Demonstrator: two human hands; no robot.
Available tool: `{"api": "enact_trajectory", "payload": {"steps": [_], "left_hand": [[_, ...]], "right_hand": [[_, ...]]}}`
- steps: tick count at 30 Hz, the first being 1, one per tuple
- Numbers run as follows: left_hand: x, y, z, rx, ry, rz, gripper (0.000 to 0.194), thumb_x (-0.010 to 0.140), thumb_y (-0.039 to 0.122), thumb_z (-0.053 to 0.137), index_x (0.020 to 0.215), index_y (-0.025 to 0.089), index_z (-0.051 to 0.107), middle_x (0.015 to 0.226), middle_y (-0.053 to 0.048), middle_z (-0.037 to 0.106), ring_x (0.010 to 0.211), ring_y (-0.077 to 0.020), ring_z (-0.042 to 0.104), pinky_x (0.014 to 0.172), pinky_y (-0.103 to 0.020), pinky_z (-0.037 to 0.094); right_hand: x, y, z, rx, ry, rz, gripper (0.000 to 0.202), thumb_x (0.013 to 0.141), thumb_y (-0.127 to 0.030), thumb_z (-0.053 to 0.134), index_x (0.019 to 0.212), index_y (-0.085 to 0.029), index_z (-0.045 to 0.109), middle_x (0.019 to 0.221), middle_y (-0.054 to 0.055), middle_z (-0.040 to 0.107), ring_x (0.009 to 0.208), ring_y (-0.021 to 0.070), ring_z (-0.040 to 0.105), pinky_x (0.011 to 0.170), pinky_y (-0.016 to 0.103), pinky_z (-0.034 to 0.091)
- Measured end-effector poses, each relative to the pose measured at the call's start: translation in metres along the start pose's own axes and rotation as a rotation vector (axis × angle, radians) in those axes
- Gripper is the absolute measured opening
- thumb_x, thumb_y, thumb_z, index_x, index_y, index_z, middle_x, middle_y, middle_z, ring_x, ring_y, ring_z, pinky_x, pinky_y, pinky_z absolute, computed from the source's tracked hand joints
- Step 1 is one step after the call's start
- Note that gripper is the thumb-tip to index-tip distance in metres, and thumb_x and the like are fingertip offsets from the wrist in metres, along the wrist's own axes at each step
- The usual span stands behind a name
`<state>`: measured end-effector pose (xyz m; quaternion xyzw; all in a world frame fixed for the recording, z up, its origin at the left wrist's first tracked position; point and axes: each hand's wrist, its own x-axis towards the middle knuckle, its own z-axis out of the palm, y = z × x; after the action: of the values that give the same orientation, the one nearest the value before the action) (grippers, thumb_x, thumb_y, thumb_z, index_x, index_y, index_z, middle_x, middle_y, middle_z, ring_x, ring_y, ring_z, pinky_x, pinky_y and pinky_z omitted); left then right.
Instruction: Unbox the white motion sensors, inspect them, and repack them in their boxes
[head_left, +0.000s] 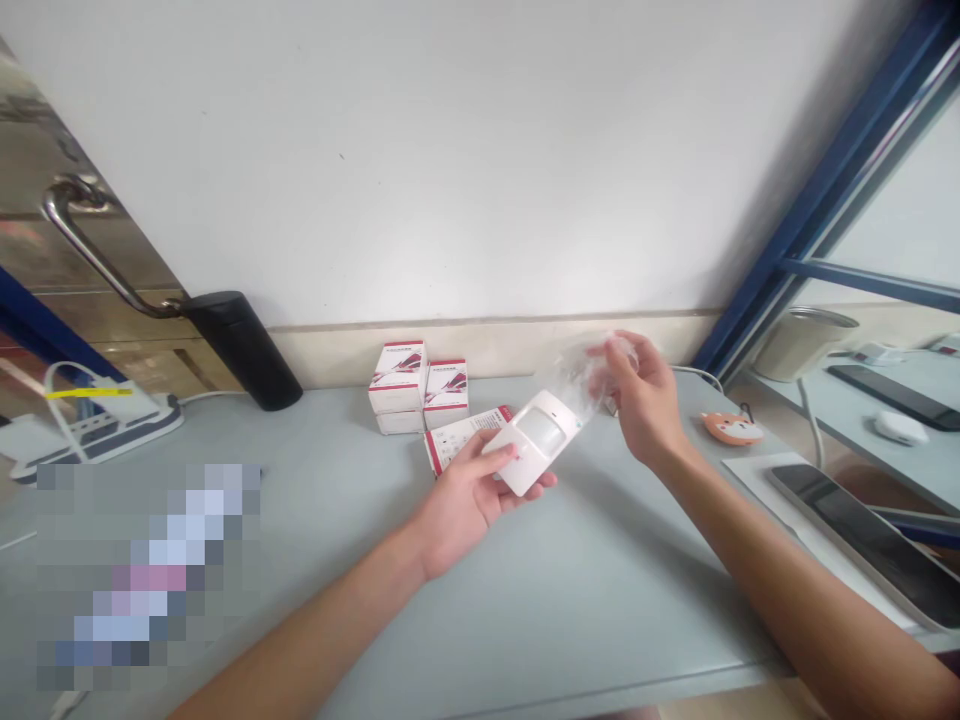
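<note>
My left hand (pixel 472 490) grips a white rectangular device (pixel 536 440) with a curved window, thumb on its front face and fingers beneath it. A crinkled clear plastic bag (pixel 574 370) hangs at the upper end of the device, pinched by the closed fingers of my right hand (pixel 637 390). Behind my left hand a white and red box (pixel 454 437) lies on the table, partly hidden by the hand. Small white and red boxes (pixel 397 378) stand just beyond it, some stacked, with another small box (pixel 446 388) on their right.
The grey table (pixel 337 520) meets a wall. A black cylinder (pixel 244 350) stands at the back left, near a power strip (pixel 97 435). On the right are an orange animal-shaped item (pixel 731 428) and a phone (pixel 862 530) on white paper. A pixelated patch covers the left front.
</note>
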<state>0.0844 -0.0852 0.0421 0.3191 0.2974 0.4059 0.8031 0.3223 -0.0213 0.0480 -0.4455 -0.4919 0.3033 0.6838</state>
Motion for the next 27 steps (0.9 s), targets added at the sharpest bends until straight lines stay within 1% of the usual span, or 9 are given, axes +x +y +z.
{"api": "enact_trajectory", "payload": {"steps": [2,4,5,7,10,13,16,22,27], "left_hand": [[0.0,0.001,-0.003,0.008,-0.023,-0.004,0.053,0.088,0.014,0.071,0.139,0.019,0.058,0.133,-0.017,0.07,0.104,-0.0337,0.076,0.096,-0.045,0.055],[0.0,0.002,-0.007,0.013,-0.068,0.002,0.056,0.084,0.009,0.068,0.139,0.017,0.059,0.133,-0.019,0.071,0.106,-0.0343,0.075,0.098,-0.047,0.052],[0.001,0.002,-0.008,0.016,-0.094,0.011,0.058,0.082,0.008,0.066,0.139,0.016,0.06,0.132,-0.019,0.071,0.105,-0.0333,0.074,0.097,-0.046,0.052],[0.003,0.001,-0.011,0.01,-0.128,0.036,0.054,0.084,0.012,0.065,0.138,0.015,0.062,0.131,-0.02,0.071,0.101,-0.0312,0.073,0.093,-0.044,0.052],[0.006,0.0,-0.011,-0.006,-0.141,0.056,0.045,0.099,0.036,0.059,0.136,0.012,0.065,0.13,-0.023,0.07,0.094,-0.0303,0.072,0.086,-0.043,0.051],[0.008,-0.002,-0.01,0.014,-0.13,0.04,0.049,0.105,0.047,0.05,0.135,0.011,0.066,0.13,-0.024,0.07,0.089,-0.0292,0.071,0.085,-0.043,0.051],[0.008,-0.004,-0.008,0.022,-0.109,0.019,0.046,0.105,0.041,0.049,0.133,0.009,0.066,0.125,-0.024,0.071,0.086,-0.0275,0.07,0.084,-0.042,0.05],[0.0,-0.002,-0.001,-0.019,-0.138,0.038,0.042,0.105,0.035,0.048,0.142,0.018,0.057,0.119,-0.021,0.073,0.081,-0.0276,0.07,0.078,-0.041,0.047],[-0.002,-0.003,0.0,-0.006,-0.2,0.056,0.048,0.104,0.035,0.048,0.151,0.024,0.049,0.121,-0.019,0.072,0.084,-0.0286,0.071,0.078,-0.042,0.048]], "right_hand": [[0.01,0.014,-0.006,-0.018,0.163,-0.034,0.043,0.092,-0.056,0.07,0.119,-0.03,0.049,0.116,0.005,0.066,0.069,0.0157,0.065,0.064,0.032,0.056],[0.016,0.028,-0.013,-0.13,0.184,-0.105,0.047,0.092,-0.056,0.069,0.122,-0.03,0.045,0.123,0.007,0.063,0.08,0.0186,0.069,0.069,0.035,0.059],[0.017,0.035,-0.016,-0.232,0.134,-0.153,0.045,0.092,-0.055,0.068,0.122,-0.03,0.046,0.126,0.008,0.063,0.086,0.0205,0.07,0.074,0.038,0.06],[0.014,0.044,-0.019,-0.489,-0.08,-0.27,0.042,0.092,-0.054,0.069,0.122,-0.028,0.053,0.127,0.01,0.064,0.1,0.0261,0.07,0.088,0.046,0.059],[0.003,0.046,-0.016,-0.801,-0.414,-0.425,0.041,0.095,-0.055,0.066,0.126,-0.028,0.064,0.135,0.013,0.065,0.129,0.0367,0.059,0.111,0.059,0.046],[-0.008,0.036,-0.01,-0.829,-0.451,-0.462,0.039,0.105,-0.053,0.048,0.128,-0.029,0.069,0.143,0.011,0.063,0.146,0.0368,0.044,0.12,0.06,0.036],[-0.015,0.023,-0.004,-0.734,-0.442,-0.428,0.043,0.11,-0.048,0.037,0.119,-0.029,0.075,0.136,0.007,0.067,0.139,0.0315,0.049,0.117,0.052,0.041],[-0.022,0.01,0.006,-0.729,-0.456,-0.312,0.048,0.11,-0.048,0.038,0.092,-0.026,0.077,0.091,0.006,0.072,0.094,0.0275,0.06,0.092,0.046,0.047],[-0.024,0.011,0.008,-0.476,-0.561,-0.117,0.049,0.107,-0.057,0.045,0.083,-0.025,0.073,0.087,0.004,0.07,0.086,0.0227,0.062,0.08,0.037,0.046]]}}
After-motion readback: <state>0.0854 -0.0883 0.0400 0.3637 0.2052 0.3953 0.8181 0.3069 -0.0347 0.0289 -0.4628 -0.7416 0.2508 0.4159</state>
